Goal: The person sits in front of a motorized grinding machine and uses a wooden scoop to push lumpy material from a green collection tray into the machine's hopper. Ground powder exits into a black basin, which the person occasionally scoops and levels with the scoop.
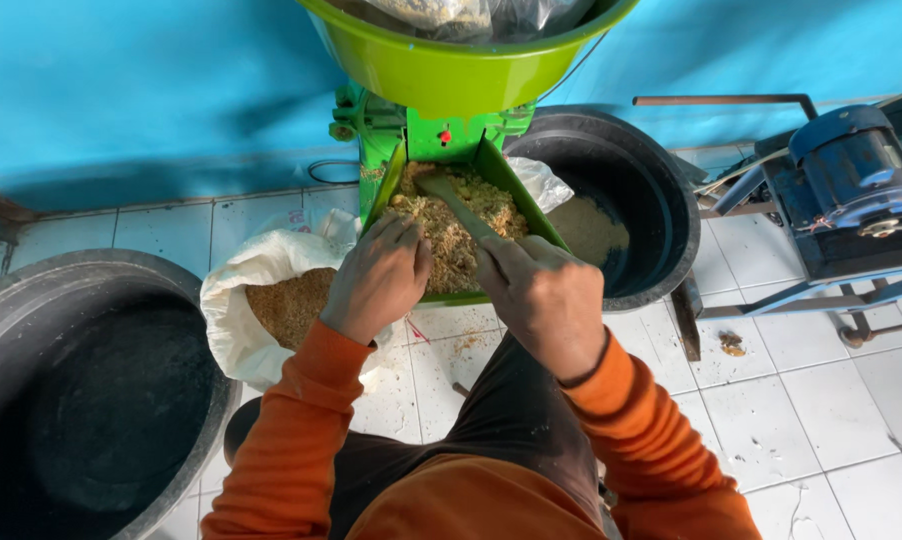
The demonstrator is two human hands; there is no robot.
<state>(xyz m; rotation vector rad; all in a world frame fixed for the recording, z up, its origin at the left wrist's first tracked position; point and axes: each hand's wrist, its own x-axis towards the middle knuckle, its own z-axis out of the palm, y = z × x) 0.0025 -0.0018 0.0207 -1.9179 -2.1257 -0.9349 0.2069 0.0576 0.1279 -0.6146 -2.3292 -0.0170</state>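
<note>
Stick (458,204): near end hidden in my right hand (543,297), fingers closed round it. Mash (453,225): tan, coarse, in green chute (504,176). Left hand (379,277): fingertips buried in the mash, grip unclear.

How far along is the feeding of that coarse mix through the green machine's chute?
Done so far: some pale ground material lies in the black tub and the white sack holds brown meal. In hand: the left hand presses into the mix in the green chute while the right hand works a wooden stick in it. Left: the chute is full, and bags sit in the green hopper.
</note>
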